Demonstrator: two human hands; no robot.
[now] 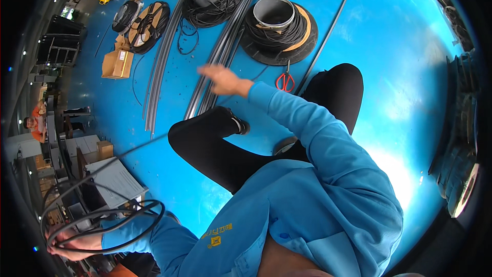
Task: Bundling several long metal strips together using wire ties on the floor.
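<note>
Out at the lower left, my left hand (77,242) is closed around several loose loops of black cable (161,210). A single strand of that cable runs up and to the right, passing behind my bent knee. My right hand (224,80) hovers over a bundle of long grey bars (233,31) on the floor; motion smears its fingers, and whether they hold anything does not show. To its right lie red-handled scissors (285,81), beside a reel of black cable (279,36) with a grey hub.
More cable coils (214,1) and a reel (148,27) lie at the far left, by an open cardboard box (117,64). Another bar bundle (163,66) and a single bar (328,31) stretch across the blue floor. A person (37,121) in orange is in the left background.
</note>
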